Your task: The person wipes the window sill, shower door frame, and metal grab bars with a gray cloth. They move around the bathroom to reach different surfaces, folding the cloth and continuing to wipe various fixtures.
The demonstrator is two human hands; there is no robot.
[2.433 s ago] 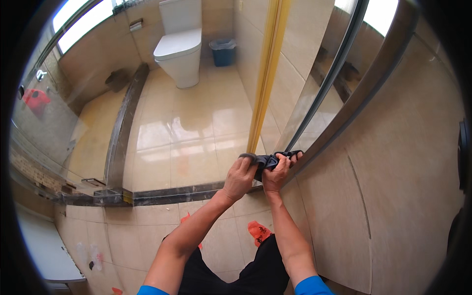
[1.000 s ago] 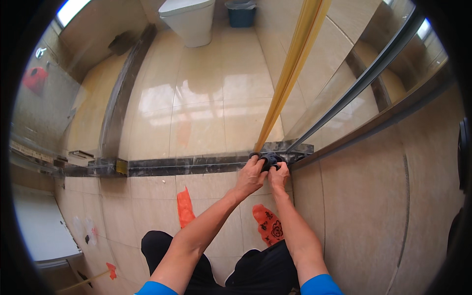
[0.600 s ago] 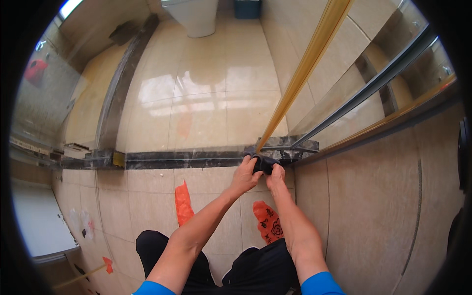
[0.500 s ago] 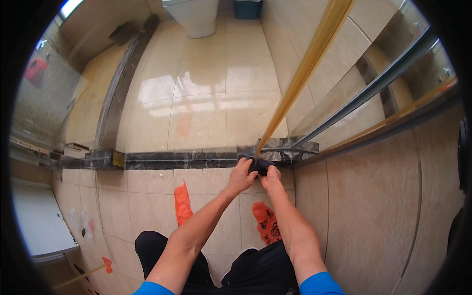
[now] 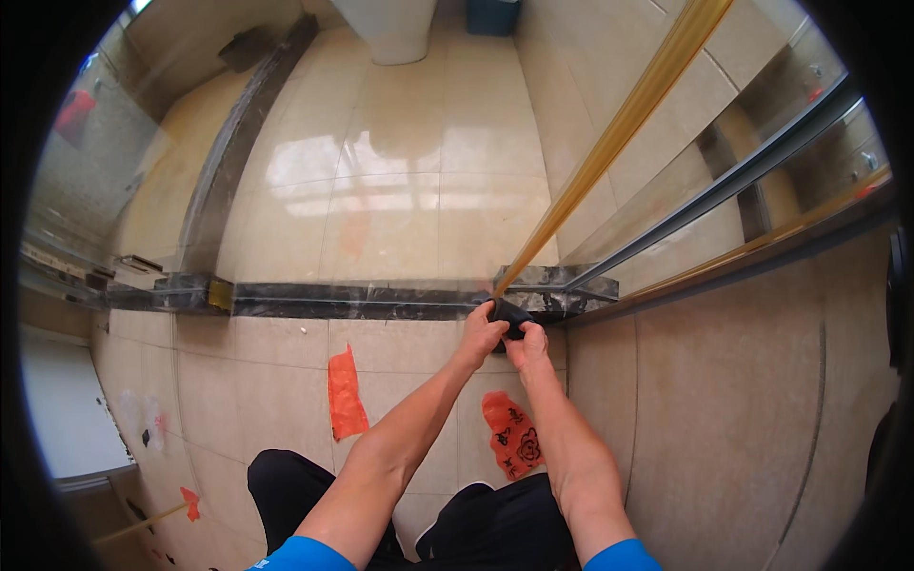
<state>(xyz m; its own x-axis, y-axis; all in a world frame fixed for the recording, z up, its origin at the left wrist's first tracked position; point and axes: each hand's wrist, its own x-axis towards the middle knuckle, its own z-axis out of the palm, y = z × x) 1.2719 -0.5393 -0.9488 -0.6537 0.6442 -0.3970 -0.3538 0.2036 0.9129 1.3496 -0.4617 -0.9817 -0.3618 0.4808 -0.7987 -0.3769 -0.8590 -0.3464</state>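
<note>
At the foot of a gold upright strip (image 5: 609,136), both hands grip a black, folded, cloth-like piece (image 5: 511,315). My left hand (image 5: 483,335) has its fingers closed on the left end of the piece, right by the strip's base. Close beside it, my right hand (image 5: 527,346) pinches the lower right part. The piece lies against a black marble sill (image 5: 362,302), and my fingers partly cover it, so its full shape is hidden.
Two orange scraps, one plain (image 5: 347,395) and one with black drawings (image 5: 512,438), lie on the tiles before me. Glass panels with a grey rail (image 5: 714,190) stand at right. Beyond the sill are a white toilet (image 5: 392,29) and a blue bin (image 5: 492,16).
The left fingers have shifted slightly on the black piece and sit closer to the right hand. The view has moved a little, and my left forearm no longer covers part of the plain orange scrap.
</note>
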